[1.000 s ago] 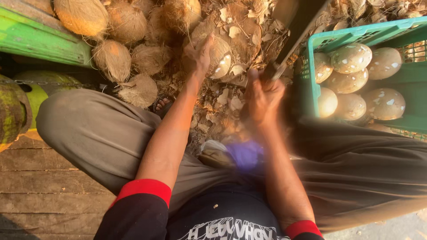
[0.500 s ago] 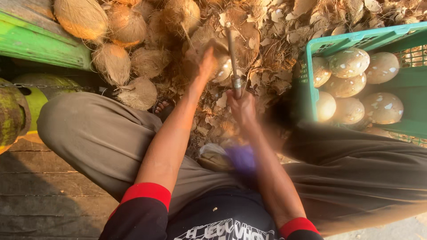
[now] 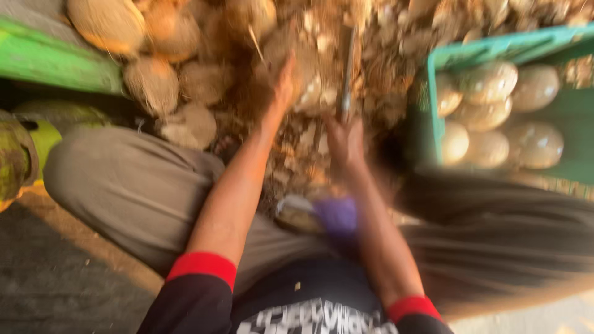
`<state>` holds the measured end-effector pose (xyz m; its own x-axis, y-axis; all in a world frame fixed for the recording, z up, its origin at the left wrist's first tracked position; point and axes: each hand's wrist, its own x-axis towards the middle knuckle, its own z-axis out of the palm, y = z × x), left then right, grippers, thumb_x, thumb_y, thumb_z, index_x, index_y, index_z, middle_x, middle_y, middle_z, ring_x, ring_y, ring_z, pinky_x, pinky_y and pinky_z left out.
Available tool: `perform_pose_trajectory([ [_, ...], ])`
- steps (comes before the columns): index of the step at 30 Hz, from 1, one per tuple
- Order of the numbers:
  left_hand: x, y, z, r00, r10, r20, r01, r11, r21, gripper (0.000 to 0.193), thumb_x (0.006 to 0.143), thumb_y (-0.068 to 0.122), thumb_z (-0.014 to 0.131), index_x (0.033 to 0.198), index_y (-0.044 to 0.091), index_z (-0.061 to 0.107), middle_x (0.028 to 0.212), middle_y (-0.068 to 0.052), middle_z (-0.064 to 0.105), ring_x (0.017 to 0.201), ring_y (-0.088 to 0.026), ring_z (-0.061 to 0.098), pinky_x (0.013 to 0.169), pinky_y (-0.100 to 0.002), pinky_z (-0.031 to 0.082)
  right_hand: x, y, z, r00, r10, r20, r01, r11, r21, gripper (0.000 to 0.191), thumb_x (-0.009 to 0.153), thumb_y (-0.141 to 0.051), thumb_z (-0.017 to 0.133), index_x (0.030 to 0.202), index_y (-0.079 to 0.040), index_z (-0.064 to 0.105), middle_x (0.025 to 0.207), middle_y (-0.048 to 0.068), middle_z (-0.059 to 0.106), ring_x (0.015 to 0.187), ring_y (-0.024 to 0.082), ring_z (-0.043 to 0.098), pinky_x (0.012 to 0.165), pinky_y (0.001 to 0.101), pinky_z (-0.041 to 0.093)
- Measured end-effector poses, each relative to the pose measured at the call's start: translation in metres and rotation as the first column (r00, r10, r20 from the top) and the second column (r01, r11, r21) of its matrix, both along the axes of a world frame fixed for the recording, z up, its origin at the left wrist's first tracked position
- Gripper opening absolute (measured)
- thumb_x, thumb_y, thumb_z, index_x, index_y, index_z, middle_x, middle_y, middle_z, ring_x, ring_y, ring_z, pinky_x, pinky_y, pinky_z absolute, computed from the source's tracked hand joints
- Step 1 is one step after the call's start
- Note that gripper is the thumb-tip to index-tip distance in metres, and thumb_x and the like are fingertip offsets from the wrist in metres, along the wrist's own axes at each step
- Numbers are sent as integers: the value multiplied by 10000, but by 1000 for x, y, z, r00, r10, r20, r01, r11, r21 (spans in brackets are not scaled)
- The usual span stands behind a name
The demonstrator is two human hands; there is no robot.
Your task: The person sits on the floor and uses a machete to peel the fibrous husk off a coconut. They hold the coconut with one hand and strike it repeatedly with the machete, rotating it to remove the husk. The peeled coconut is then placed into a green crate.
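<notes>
Husk scraps (image 3: 303, 154) litter the ground between the knees. The right hand (image 3: 346, 142) wraps shut around an upright blade (image 3: 346, 68); the left hand (image 3: 286, 83) seems, through blur, to rest on a coconut (image 3: 312, 83), its fingers' spread unreadable.

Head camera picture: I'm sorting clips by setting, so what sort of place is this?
Probably an outdoor or open-shed coconut husking spot. A heap of brown husked coconuts and husk scraps covers the ground, a green crate holds peeled pale coconuts, and the right hand grips a long blade.
</notes>
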<state>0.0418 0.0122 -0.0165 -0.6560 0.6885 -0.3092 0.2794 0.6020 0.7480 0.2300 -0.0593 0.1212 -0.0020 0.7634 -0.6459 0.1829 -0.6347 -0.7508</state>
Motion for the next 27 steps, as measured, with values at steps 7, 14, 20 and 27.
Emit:
perform_pose_trajectory([
  [7,1,-11,27,993,87,85,-75,988,-133,636,907,641,675,1242,100,680,1056,-138,761,769,-179,746,587,-339,584,14,6,9,999,45,-28,-38,975,218,225,953,-298,680,842,-111,620,675,-30,468,578,79,426,481,269,343],
  [14,-3,-4,33,988,116,98,-103,987,-124,539,848,583,632,1186,169,700,967,-58,763,649,-202,745,477,-357,561,15,-10,-45,983,183,-33,-160,922,352,220,958,-267,663,799,-136,587,624,-59,495,482,57,402,382,268,314],
  [20,-7,-11,75,979,97,177,-94,995,-25,466,978,563,628,1150,145,738,786,-141,723,542,-180,576,475,-331,440,21,-7,-22,987,114,-110,-84,965,247,214,943,-243,690,797,-142,568,575,-72,490,459,45,420,398,256,335],
  [27,9,-15,59,961,171,215,-153,983,-98,689,872,561,641,1344,70,535,715,-166,729,475,-253,533,421,-395,442,-2,-15,-10,993,98,-68,-91,990,106,139,878,-264,648,780,-166,631,586,-46,532,448,71,388,382,279,320],
])
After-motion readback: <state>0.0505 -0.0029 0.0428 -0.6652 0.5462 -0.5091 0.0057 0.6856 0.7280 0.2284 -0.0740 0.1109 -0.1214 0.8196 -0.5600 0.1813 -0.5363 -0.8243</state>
